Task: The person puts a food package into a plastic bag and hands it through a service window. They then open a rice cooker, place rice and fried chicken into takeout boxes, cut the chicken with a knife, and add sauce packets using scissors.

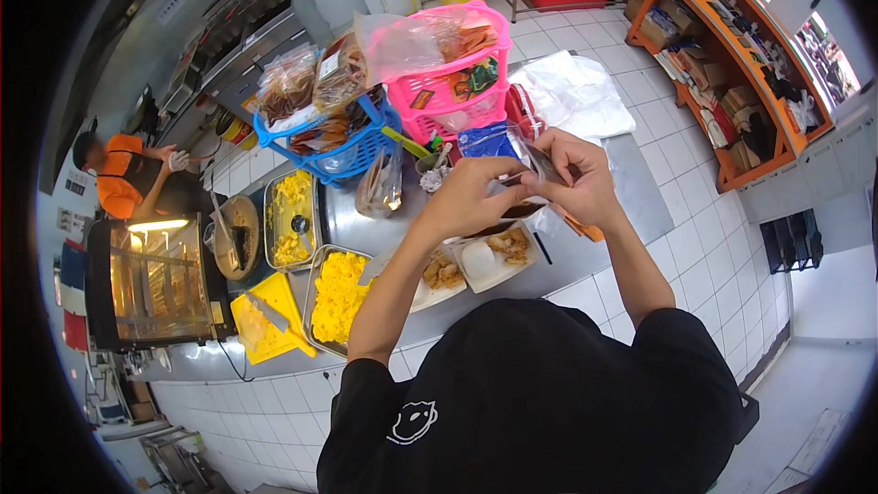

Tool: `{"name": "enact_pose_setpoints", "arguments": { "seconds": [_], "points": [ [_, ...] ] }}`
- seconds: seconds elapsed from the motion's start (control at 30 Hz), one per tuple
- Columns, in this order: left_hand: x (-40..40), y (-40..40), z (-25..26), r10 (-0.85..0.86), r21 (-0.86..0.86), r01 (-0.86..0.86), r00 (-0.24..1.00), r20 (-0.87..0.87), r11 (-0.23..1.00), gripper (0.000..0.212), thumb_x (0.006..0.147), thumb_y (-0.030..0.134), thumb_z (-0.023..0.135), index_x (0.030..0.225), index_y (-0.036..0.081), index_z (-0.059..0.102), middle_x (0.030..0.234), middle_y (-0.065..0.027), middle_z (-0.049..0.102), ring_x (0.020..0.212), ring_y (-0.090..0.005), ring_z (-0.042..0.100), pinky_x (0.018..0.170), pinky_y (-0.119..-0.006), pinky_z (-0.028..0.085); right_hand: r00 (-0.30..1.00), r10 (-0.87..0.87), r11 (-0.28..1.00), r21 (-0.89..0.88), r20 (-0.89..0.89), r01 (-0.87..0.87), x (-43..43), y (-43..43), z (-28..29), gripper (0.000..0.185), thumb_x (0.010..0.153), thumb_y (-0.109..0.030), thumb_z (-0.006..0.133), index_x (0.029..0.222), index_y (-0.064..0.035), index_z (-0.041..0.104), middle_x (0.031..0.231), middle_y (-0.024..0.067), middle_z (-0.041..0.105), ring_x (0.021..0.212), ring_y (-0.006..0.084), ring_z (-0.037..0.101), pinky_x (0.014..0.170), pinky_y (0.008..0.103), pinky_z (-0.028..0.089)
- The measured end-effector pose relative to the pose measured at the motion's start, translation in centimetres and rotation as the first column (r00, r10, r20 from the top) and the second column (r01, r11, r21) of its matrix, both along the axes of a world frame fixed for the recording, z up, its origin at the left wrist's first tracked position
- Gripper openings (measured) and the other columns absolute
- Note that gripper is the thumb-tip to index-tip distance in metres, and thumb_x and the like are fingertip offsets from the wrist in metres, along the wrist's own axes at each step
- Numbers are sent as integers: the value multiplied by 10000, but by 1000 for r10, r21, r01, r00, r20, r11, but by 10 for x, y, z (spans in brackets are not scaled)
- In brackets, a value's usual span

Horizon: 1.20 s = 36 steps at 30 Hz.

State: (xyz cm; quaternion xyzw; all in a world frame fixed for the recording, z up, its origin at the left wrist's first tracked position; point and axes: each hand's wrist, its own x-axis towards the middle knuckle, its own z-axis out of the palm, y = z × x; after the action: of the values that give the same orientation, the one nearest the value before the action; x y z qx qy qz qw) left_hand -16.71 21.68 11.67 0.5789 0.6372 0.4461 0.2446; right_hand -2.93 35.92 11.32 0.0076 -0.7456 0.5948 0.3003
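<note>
My left hand [473, 195] and my right hand [579, 175] meet above the steel worktable, fingertips pinching a clear plastic packet [542, 161] between them. Its contents are partly hidden by my fingers. Brown and orange packets show just under my hands. Below them, a white food box [494, 278] lies open with white rice [480, 259] and browned food pieces [511, 245]. Beside it on the left is another white box [432, 298] holding similar pieces [442, 271], partly behind my left forearm. A blue packet [487, 142] lies beyond my hands.
Left of my arm are trays of yellow food [338, 295], a yellow cutting board [257, 343] with a knife [266, 311], and a glass-fronted warmer [164, 281]. Blue [350, 140] and pink baskets [446, 92] stand beyond. A person in orange [120, 175] stands far left.
</note>
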Motion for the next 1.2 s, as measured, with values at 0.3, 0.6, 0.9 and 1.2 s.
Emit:
{"name": "enact_pose_setpoints", "arguments": {
  "seconds": [0.3,0.6,0.9,1.2],
  "points": [
    [-1,-27,53,-374,-57,387,913,164,920,184,928,171,567,1013,30,649,868,-88,689,771,-181,641,757,-318,494,839,479,857,-344,257,-384,8,19,40,299,841,-188,752,1067,-50,614,951,6,641,809,49,564,689,205,429],
    [56,-52,31,-138,-198,111,982,-127,974,220,910,200,583,795,17,619,657,-148,587,608,-333,591,574,-393,450,862,416,784,365,291,-502,41,17,46,137,830,-189,673,875,-60,688,849,77,687,822,220,638,733,346,464],
    [126,-32,8,-81,-296,39,988,-131,954,149,830,177,657,790,38,693,620,-165,610,556,-337,610,541,-397,474,880,196,891,296,432,-344,122,-19,-9,253,946,-223,481,781,-39,536,627,180,559,578,399,542,530,456,406],
    [164,-40,-24,-116,-294,107,993,-12,950,205,877,247,621,943,75,710,798,-190,660,739,-373,634,656,-442,485,813,378,924,-238,442,-301,174,-26,-58,244,966,-219,553,810,-37,600,583,8,507,538,69,450,499,278,370]
  ]
}}
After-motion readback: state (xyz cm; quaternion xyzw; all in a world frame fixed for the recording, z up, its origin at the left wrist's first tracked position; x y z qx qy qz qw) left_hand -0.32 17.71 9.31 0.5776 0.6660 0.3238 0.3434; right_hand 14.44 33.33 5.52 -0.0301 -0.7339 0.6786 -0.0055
